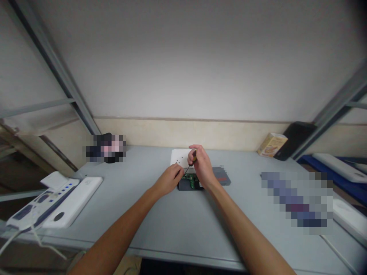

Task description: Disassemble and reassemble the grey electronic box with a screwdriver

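My right hand (200, 162) is closed around a screwdriver (194, 157) with a yellow and black handle. The thin shaft slants down to the left, towards a green circuit board (191, 179) in a small opened dark device (186, 186). At the device's upper left corner my left hand (170, 178) is closed, its fingertips close to the screwdriver's tip. Behind the device lies a white sheet (175, 156) with several small dark bits on it, perhaps screws. A flat grey panel (222, 175) with a reddish stripe sits to the right, partly behind my right hand.
A power strip (43, 202) and a long white device (77, 200) lie at the table's left. A yellow box (272, 145) leans by a black case (296, 139) at the back right. Blurred items flank the grey table (172, 225), and a wall (183, 131) rises behind.
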Demonstrator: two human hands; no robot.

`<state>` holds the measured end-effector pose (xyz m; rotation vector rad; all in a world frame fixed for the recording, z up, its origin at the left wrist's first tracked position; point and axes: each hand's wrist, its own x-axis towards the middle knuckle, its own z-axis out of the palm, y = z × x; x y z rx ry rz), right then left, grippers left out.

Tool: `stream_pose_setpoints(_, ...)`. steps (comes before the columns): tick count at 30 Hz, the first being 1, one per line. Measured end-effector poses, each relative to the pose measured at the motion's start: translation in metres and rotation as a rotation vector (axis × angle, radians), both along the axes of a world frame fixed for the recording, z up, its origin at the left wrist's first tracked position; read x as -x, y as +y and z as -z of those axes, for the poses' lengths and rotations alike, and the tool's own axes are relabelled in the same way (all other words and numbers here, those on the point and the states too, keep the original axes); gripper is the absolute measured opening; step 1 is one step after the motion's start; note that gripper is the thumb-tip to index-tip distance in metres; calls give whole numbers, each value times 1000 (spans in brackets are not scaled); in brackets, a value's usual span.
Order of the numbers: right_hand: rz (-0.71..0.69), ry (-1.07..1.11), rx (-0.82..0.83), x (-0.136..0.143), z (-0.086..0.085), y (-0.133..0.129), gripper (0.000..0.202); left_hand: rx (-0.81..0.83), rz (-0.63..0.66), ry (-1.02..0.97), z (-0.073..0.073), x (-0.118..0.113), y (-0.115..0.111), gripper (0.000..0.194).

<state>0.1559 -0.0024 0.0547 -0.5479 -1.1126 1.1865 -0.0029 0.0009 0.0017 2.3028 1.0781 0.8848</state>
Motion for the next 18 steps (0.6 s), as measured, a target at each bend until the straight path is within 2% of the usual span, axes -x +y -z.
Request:
stream_pose_setpoints(2,-52,42,22,-1,-2,0,35,-1,-3,-7,0,0,0,29)
stream_pose_setpoints(6,-91,32,49,-3,-3,-2,28,-8,7,-24,0,0,0,30)
stream_pose_setpoints(15,-30,37,9,0,1,0,23,-1,12,-11,2,0,0,28)
stream_pose_setpoints(18,-71,93,42,-1,-3,1,31,-3,-5,-2,2,0,0,29)
